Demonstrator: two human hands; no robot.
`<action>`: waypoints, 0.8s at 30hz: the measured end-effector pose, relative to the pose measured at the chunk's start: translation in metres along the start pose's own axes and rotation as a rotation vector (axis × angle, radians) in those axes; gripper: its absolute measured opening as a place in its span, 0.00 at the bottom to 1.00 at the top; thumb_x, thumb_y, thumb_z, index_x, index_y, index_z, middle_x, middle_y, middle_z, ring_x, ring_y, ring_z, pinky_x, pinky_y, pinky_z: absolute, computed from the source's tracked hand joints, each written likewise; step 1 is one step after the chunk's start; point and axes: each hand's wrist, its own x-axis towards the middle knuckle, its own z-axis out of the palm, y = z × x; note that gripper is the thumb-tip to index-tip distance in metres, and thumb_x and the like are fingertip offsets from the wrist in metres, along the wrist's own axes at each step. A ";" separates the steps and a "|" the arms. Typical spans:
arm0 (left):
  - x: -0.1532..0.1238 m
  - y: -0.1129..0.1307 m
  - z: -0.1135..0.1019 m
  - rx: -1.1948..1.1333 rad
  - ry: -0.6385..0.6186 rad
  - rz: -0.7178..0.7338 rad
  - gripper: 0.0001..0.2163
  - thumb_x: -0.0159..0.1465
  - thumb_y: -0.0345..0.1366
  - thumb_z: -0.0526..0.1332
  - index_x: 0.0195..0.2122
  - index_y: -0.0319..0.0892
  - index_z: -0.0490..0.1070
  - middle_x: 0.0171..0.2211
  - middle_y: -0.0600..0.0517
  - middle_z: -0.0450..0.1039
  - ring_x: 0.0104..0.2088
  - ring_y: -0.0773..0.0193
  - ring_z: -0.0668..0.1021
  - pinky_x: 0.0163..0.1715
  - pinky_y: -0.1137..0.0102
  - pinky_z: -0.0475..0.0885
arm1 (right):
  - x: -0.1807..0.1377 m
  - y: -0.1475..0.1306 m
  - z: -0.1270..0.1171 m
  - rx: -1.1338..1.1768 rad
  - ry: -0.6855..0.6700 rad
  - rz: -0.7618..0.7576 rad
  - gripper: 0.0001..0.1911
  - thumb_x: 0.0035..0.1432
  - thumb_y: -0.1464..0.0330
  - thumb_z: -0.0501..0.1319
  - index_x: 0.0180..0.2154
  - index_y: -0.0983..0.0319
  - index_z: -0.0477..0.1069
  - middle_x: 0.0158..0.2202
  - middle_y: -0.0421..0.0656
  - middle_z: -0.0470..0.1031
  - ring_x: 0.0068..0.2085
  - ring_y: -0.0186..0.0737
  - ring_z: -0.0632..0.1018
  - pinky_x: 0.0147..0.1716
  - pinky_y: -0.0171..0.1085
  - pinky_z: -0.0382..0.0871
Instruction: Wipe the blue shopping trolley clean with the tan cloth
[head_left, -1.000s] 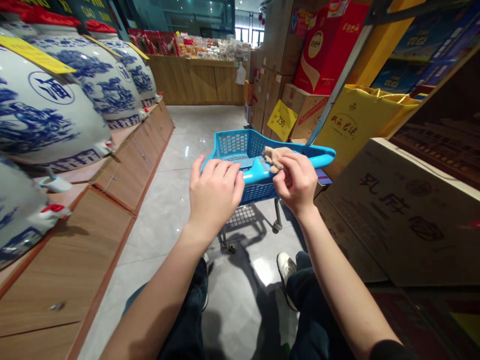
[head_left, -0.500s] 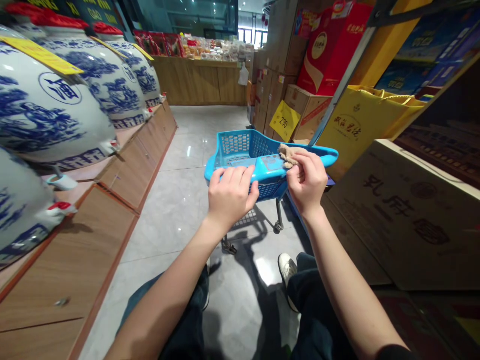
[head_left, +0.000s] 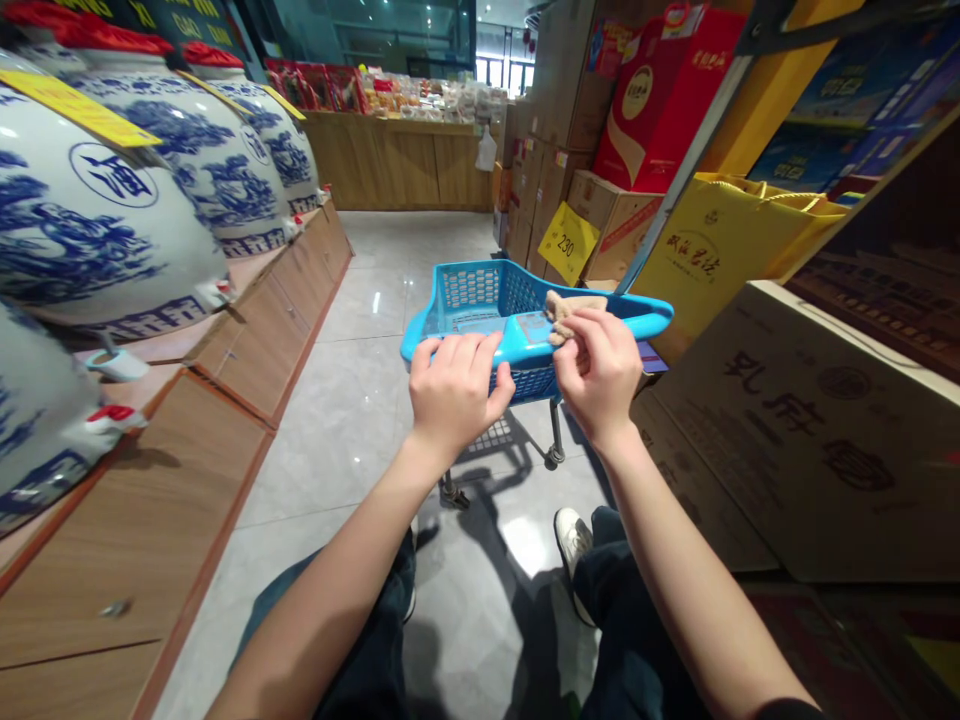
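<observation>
Head view, far left: blue-and-white jars (head_left: 112, 240) with red tops, lined up on a wooden cabinet (head_left: 112, 540), its lower edge running obliquely away. Next, a broad strip of pale tiled floor (head_left: 315, 420) between that edge and the blue cart (head_left: 469, 285), giving open room on this side. Near centre, left hand (head_left: 454, 400): lies over the near edge of the cart's handle (head_left: 517, 350), fingers side by side and bent, thumb spread off to the right; underside hidden, so cannot tell whether gripping or only resting. Farther right, right hand (head_left: 604, 375): pinches a crumpled beige cloth (head_left: 559, 308) between thumb and fingers, on top of the handle's right part. Beyond the cloth, a yellow price sign (head_left: 568, 243) marked 230. Then the handle's rounded right end, near a yellow bag (head_left: 705, 240); tighter room here. Far right: large carton (head_left: 840, 420), pale top edge slanting down outward.
</observation>
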 end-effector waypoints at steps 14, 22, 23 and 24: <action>0.001 0.001 -0.001 0.007 -0.004 -0.003 0.15 0.70 0.37 0.56 0.50 0.37 0.77 0.42 0.44 0.83 0.41 0.53 0.79 0.48 0.58 0.64 | 0.006 0.002 -0.003 -0.052 -0.039 0.059 0.10 0.59 0.72 0.57 0.40 0.59 0.76 0.43 0.48 0.82 0.44 0.49 0.81 0.47 0.47 0.77; 0.001 -0.001 -0.004 -0.048 -0.074 -0.025 0.16 0.70 0.37 0.56 0.54 0.38 0.77 0.44 0.43 0.82 0.44 0.51 0.79 0.50 0.57 0.64 | 0.013 0.012 -0.004 0.003 -0.089 0.094 0.10 0.59 0.72 0.56 0.39 0.58 0.75 0.41 0.47 0.81 0.44 0.47 0.80 0.47 0.45 0.75; 0.001 -0.001 -0.004 -0.059 -0.083 -0.032 0.17 0.70 0.37 0.56 0.54 0.39 0.77 0.44 0.43 0.82 0.44 0.51 0.79 0.50 0.57 0.64 | 0.015 0.018 -0.006 -0.036 -0.063 0.151 0.10 0.59 0.72 0.56 0.37 0.58 0.75 0.39 0.46 0.80 0.42 0.47 0.80 0.46 0.44 0.75; 0.001 0.000 -0.004 -0.068 -0.088 -0.040 0.17 0.69 0.37 0.56 0.54 0.39 0.77 0.45 0.42 0.82 0.44 0.51 0.79 0.50 0.57 0.64 | 0.016 0.021 -0.007 -0.070 -0.047 0.189 0.09 0.60 0.72 0.56 0.36 0.57 0.75 0.38 0.45 0.80 0.42 0.47 0.80 0.45 0.44 0.75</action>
